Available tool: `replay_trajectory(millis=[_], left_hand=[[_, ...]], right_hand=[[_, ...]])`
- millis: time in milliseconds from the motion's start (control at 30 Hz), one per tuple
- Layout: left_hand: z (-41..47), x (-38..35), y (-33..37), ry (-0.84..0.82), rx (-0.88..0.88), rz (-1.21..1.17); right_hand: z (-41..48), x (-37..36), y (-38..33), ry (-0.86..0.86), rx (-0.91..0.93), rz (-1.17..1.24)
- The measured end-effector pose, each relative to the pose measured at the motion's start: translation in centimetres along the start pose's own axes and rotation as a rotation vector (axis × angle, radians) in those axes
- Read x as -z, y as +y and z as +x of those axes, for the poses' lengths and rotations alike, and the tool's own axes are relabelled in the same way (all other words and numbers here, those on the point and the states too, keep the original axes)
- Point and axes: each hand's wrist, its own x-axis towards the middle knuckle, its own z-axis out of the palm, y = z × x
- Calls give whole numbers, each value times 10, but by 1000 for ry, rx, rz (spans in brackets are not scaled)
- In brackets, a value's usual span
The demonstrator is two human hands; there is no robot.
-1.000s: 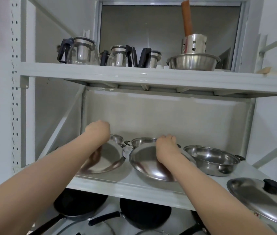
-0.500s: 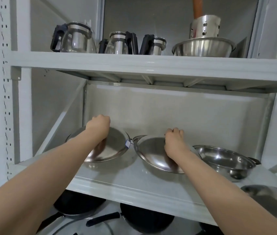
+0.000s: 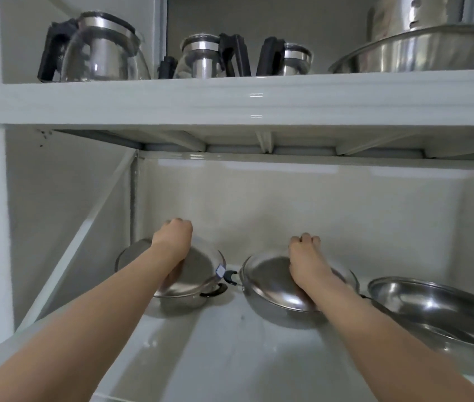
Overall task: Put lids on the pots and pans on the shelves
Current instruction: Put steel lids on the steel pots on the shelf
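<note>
Two steel lids sit on two steel pots on the middle shelf [image 3: 230, 343]. My left hand [image 3: 172, 239] is closed over the top of the left lid [image 3: 198, 274], which rests on the left pot [image 3: 180, 303]. My right hand [image 3: 305, 256] is closed over the top of the right lid [image 3: 270, 282], which lies on the wider right pot [image 3: 276, 311]. Both knobs are hidden under my fingers. A third steel pan [image 3: 439, 311] stands uncovered at the right.
The upper shelf [image 3: 230, 100] carries three glass jugs [image 3: 99, 50] with black handles and a steel bowl [image 3: 415, 50] with a perforated steel holder in it. The shelf's back wall is close behind the pots. A diagonal brace [image 3: 85, 245] runs at the left.
The camera moved closer and up. Both lids went from tilted toward me to lying flat on their pots, with my hands still on top of them.
</note>
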Motion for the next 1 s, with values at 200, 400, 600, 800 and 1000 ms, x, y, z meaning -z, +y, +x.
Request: replay_trajectory(millis=[200, 400, 600, 800, 1000], left_hand=[[32, -32, -10, -44, 6, -21], [47, -49, -15, -69, 19, -45], [50, -57, -28, -8, 13, -37], [42, -68, -38, 47, -20, -45], [40, -68, -34, 44, -9, -102]], right_hand=[[24, -22, 8, -18, -39, -53], [35, -42, 16, -85, -72, 17], [44, -47, 12, -92, -45, 22], [42, -54, 11, -74, -18, -15], [42, -53, 9, -98, 0, -19]])
